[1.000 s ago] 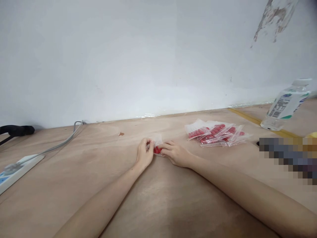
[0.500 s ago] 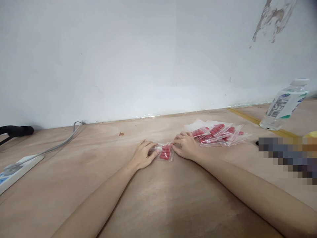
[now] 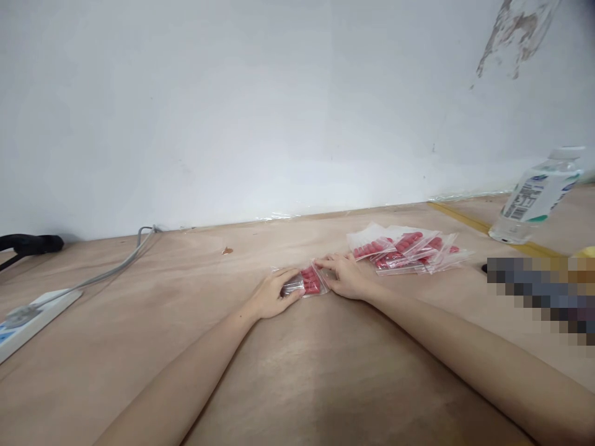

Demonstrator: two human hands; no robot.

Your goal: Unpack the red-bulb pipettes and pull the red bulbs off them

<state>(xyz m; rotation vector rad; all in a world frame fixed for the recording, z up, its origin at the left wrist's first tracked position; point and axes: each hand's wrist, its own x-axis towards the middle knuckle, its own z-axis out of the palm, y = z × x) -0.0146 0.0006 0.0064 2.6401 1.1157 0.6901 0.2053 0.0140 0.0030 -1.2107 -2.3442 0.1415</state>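
A small clear zip bag with several red, capsule-shaped pieces in it lies on the wooden table between my hands. My left hand grips its left part, thumb at the near edge and fingers along the far edge. At the bag's right end, my right hand pinches the clear plastic with thumb and fingers; the fingertips partly cover it. Just beyond my right hand lies an overlapping pile of similar zip bags, also with red pieces inside.
A plastic bottle with a white cap stands at the right, near yellow tape. A power strip with a grey cable lies on the left, below a black object. The white wall rises behind the table.
My left hand has shifted slightly right along the bag, its fingers now closer to the red pieces. My right fingers have moved a little left and up at the bag's right end.
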